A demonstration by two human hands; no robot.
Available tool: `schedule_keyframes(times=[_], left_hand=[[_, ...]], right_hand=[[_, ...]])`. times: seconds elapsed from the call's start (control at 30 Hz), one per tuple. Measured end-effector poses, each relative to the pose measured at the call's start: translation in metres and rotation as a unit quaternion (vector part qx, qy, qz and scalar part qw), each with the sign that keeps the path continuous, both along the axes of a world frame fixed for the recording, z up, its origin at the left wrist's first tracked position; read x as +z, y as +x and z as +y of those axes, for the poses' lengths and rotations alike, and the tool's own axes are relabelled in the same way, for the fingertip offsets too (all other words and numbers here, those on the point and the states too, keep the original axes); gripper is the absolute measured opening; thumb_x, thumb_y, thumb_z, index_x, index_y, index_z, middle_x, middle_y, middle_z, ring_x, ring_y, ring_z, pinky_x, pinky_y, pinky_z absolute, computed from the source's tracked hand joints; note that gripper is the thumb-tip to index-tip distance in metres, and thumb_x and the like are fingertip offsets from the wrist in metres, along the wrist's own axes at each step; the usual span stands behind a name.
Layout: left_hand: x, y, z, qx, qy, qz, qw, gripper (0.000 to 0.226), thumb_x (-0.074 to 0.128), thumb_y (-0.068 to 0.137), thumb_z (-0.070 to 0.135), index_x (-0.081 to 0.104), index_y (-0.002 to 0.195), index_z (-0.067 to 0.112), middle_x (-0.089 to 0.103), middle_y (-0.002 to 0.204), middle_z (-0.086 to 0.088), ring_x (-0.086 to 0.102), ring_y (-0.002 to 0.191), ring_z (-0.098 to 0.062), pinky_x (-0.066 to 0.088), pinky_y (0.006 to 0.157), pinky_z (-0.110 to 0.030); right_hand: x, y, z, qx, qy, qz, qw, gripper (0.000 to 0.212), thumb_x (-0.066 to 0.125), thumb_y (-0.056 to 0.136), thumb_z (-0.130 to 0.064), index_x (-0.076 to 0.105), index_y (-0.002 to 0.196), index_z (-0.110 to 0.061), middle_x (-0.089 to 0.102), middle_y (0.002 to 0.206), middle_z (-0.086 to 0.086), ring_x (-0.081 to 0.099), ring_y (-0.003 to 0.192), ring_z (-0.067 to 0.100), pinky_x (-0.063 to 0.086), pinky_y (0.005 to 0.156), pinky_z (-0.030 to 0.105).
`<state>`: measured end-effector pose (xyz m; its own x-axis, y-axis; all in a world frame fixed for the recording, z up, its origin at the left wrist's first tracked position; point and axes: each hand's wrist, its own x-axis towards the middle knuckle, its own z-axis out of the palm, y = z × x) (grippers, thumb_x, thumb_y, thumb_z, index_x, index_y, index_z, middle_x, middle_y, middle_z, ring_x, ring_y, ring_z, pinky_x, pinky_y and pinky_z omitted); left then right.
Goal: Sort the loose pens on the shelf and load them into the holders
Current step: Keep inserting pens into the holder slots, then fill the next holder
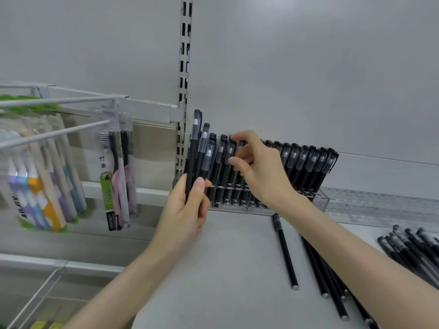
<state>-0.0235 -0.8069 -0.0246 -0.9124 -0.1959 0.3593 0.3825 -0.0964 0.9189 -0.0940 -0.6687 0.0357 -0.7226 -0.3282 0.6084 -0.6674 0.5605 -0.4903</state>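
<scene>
While loading the holder (323, 198), gripped spare pens (196, 148) in left hand (187, 210) as ready stock; pinched one pen (240, 146) with right fingers (235, 161).

Held pens (197, 148), in my left hand (185, 214): black barrels, smoky see-through caps.
Racked pens (308, 167): black barrels, smoky see-through caps, black clips.
Holder (323, 198): clear, colourless.
Loose pens (286, 252): black, silver end plugs.
Shelf (225, 269): plain light grey.
Back panel (308, 67): plain pale grey.
Slotted upright (184, 67): off-white, 2 columns of dark slots.
Toothbrush pack (116, 176): 1 pink brush, 1 black brush, green label.
Left toothbrush packs (40, 186): purple, pale blue, orange-yellow handles; green trim.
</scene>
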Motion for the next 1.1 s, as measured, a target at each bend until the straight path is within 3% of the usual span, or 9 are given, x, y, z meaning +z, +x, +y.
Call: schedule_keyframes(times=[0.2, 0.3, 0.43, 0.53, 0.63, 0.73, 0.83, 0.97, 1.1], left_hand=[[-0.002, 0.0, 0.0, -0.017, -0.017, 0.005, 1.0, 0.022, 0.04, 0.097, 0.033, 0.053, 0.095, 0.015, 0.038, 0.057, 0.001, 0.024, 0.041, -0.009, 0.019, 0.038, -0.018], [-0.001, 0.001, 0.002, -0.039, -0.035, 0.012, 0.999, 0.018, 0.04, 0.098, 0.029, 0.052, 0.092, 0.016, 0.035, 0.061, -0.005, 0.025, 0.042, -0.007, 0.02, 0.037, -0.017], [-0.001, 0.002, 0.005, -0.061, -0.083, 0.025, 0.994, 0.029, 0.041, 0.094, 0.033, 0.05, 0.096, 0.005, 0.037, 0.063, -0.01, 0.029, 0.047, -0.008, 0.024, 0.041, -0.014], [-0.002, 0.002, 0.005, -0.064, -0.088, 0.002, 0.994, 0.026, 0.041, 0.095, 0.034, 0.053, 0.095, 0.011, 0.038, 0.06, -0.006, 0.029, 0.044, -0.008, 0.023, 0.039, -0.016], [-0.003, 0.002, 0.005, -0.078, -0.092, -0.005, 0.993, 0.023, 0.039, 0.098, 0.03, 0.049, 0.091, 0.01, 0.034, 0.057, -0.003, 0.024, 0.04, -0.006, 0.021, 0.037, -0.014], [-0.002, 0.002, 0.007, -0.062, -0.084, 0.001, 0.995, 0.025, 0.039, 0.098, 0.028, 0.049, 0.093, 0.006, 0.04, 0.06, -0.007, 0.031, 0.041, -0.008, 0.025, 0.038, -0.013], [0.0, 0.002, 0.006, -0.016, -0.065, 0.007, 0.998, 0.023, 0.039, 0.098, 0.029, 0.051, 0.094, 0.01, 0.049, 0.066, -0.001, 0.034, 0.043, -0.012, 0.025, 0.037, -0.016], [0.0, 0.002, 0.0, 0.002, -0.012, -0.001, 1.0, 0.023, 0.037, 0.099, 0.028, 0.052, 0.094, 0.012, 0.035, 0.056, 0.003, 0.023, 0.041, -0.008, 0.019, 0.037, -0.017], [0.002, 0.003, 0.002, 0.01, 0.0, 0.004, 1.0, 0.025, 0.036, 0.099, 0.03, 0.051, 0.089, 0.012, 0.026, 0.05, 0.009, 0.019, 0.041, -0.006, 0.016, 0.037, -0.017]], right_hand=[[0.003, 0.011, 0.003, -0.008, -0.038, 0.007, 0.999, 0.029, 0.06, 0.093, -0.021, 0.053, 0.12, -0.021, 0.063, 0.079, -0.005, 0.063, 0.071, 0.014, 0.053, 0.075, 0.037], [0.008, 0.026, 0.006, 0.078, -0.116, -0.085, 0.987, 0.027, 0.063, 0.09, -0.026, 0.058, 0.114, -0.016, 0.07, 0.08, -0.002, 0.067, 0.074, 0.01, 0.055, 0.078, 0.033], [0.004, 0.034, 0.008, 0.126, -0.153, -0.131, 0.971, 0.028, 0.072, 0.083, -0.011, 0.058, 0.107, -0.01, 0.066, 0.063, -0.002, 0.069, 0.066, 0.01, 0.056, 0.073, 0.023], [0.004, 0.034, 0.012, 0.113, -0.236, -0.127, 0.957, 0.029, 0.073, 0.08, -0.006, 0.054, 0.102, -0.011, 0.065, 0.06, 0.0, 0.069, 0.064, 0.013, 0.056, 0.068, 0.023], [0.005, 0.034, 0.016, 0.121, -0.243, -0.127, 0.954, 0.032, 0.075, 0.078, -0.006, 0.056, 0.102, -0.017, 0.068, 0.066, 0.001, 0.07, 0.069, 0.018, 0.057, 0.074, 0.029], [0.009, 0.034, 0.016, 0.112, -0.24, -0.102, 0.959, 0.034, 0.075, 0.077, -0.004, 0.059, 0.102, -0.019, 0.071, 0.071, 0.004, 0.071, 0.073, 0.022, 0.058, 0.077, 0.037], [0.022, 0.027, 0.021, 0.059, -0.282, -0.048, 0.956, 0.033, 0.075, 0.078, -0.004, 0.059, 0.104, -0.017, 0.072, 0.072, 0.006, 0.071, 0.069, 0.016, 0.058, 0.075, 0.031], [0.031, 0.015, 0.025, -0.006, -0.253, 0.029, 0.967, 0.031, 0.072, 0.081, -0.008, 0.057, 0.101, -0.027, 0.07, 0.077, 0.007, 0.07, 0.076, 0.018, 0.057, 0.077, 0.034], [0.025, 0.008, 0.018, -0.017, -0.227, 0.036, 0.973, 0.03, 0.071, 0.082, -0.009, 0.058, 0.104, -0.026, 0.067, 0.079, 0.002, 0.068, 0.078, 0.014, 0.055, 0.077, 0.028]])
